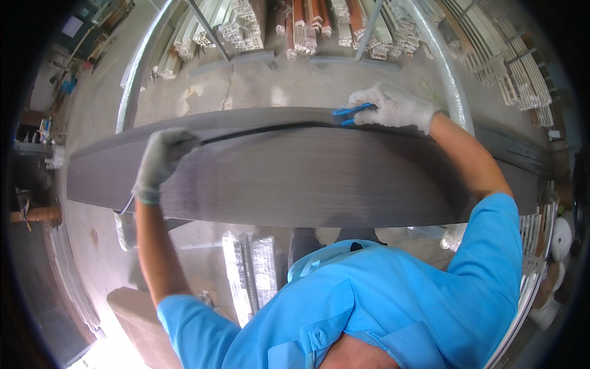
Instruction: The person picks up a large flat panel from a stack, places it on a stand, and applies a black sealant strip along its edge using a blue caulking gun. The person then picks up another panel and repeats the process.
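A long dark grey panel point(295, 178) lies crosswise in front of me. Above its far side a thin black strip point(264, 130) runs from hand to hand in a slight curve. My left hand point(165, 154), in a pale work glove, is closed on the strip's left part. My right hand point(390, 106), gloved too, is beyond the panel's far edge, closed around a blue hand tool point(351, 114) with two prongs that point left. Its exact kind is unclear. The strip passes close by this tool and on below the right hand; whether the hand also grips it is hidden.
Wrapped metal rails point(444, 58) stand on both sides beyond the panel. Stacked white and brown profiles point(304, 27) lie on the floor at the back, more profiles point(501, 55) at the far right. Wrapped bars point(249, 270) and a brown box point(138, 323) are nearer me.
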Demonstrator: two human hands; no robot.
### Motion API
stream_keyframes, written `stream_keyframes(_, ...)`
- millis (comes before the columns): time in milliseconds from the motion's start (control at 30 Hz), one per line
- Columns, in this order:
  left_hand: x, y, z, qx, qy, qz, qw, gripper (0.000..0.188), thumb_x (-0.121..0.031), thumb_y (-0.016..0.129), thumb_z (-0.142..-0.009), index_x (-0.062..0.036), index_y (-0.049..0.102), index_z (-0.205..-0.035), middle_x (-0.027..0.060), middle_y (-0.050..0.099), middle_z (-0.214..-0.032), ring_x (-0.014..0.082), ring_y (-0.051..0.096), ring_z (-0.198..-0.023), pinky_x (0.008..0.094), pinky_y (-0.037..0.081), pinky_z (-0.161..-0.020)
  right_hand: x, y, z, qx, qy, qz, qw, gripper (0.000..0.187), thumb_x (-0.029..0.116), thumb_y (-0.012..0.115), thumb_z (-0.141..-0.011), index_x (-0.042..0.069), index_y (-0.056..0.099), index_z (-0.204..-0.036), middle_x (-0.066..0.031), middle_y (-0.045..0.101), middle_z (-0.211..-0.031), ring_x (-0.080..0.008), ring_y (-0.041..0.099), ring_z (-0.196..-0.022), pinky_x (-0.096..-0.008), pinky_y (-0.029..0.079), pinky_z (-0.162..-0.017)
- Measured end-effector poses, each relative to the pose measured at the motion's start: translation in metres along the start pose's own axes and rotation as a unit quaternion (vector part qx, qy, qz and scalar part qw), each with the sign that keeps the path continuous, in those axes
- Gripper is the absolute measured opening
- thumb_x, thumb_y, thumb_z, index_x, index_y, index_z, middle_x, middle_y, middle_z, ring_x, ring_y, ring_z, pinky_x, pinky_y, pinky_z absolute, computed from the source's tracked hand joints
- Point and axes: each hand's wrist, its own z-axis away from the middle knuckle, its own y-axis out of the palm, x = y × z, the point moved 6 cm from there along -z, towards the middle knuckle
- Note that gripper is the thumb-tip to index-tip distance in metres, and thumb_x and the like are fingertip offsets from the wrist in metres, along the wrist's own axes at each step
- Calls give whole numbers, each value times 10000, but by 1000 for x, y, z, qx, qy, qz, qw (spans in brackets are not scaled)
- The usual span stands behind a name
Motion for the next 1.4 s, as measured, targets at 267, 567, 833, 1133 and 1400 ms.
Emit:
stream_keyframes(267,82,-53,-9,-118,-8,-45,992,90,-39,715,-890,44,706,-924,132,641,-780,171,593,-695,310,495,-717,2,-2,2,-49,-21,-17,998,343,293,742,-902,58,711,-1150,-136,733,-955,-301,683,-895,-386,511,-831)
stream_keyframes(567,107,-32,-17,-173,-85,51,980,204,-160,733,-861,36,689,-826,116,604,-666,163,541,-595,323,457,-605,24,15,-44,-55,-12,31,998,296,318,736,-894,104,720,-1096,-97,709,-806,-287,678,-748,-393,514,-713)
stream_keyframes(833,109,-34,-20,-157,-91,29,983,220,-204,731,-845,15,702,-839,165,628,-693,217,608,-605,355,480,-620,165,45,-220,-97,-142,96,980,263,361,701,-918,175,728,-1101,-94,708,-811,-289,695,-780,-440,511,-711)
stream_keyframes(1133,105,-38,-17,-219,54,-57,973,206,-217,739,-850,-16,702,-831,148,674,-756,240,651,-725,387,512,-688,171,49,-238,-117,-165,138,970,430,410,672,-950,80,700,-1224,-141,729,-1150,-326,683,-1077,-415,501,-960)
stream_keyframes(1400,113,-40,-7,-222,29,4,975,201,-193,768,-782,-30,657,-740,169,646,-753,343,633,-727,429,510,-683,168,55,-240,-122,-142,101,977,492,404,712,-924,53,687,-1268,-157,712,-1228,-318,675,-1133,-398,499,-989)
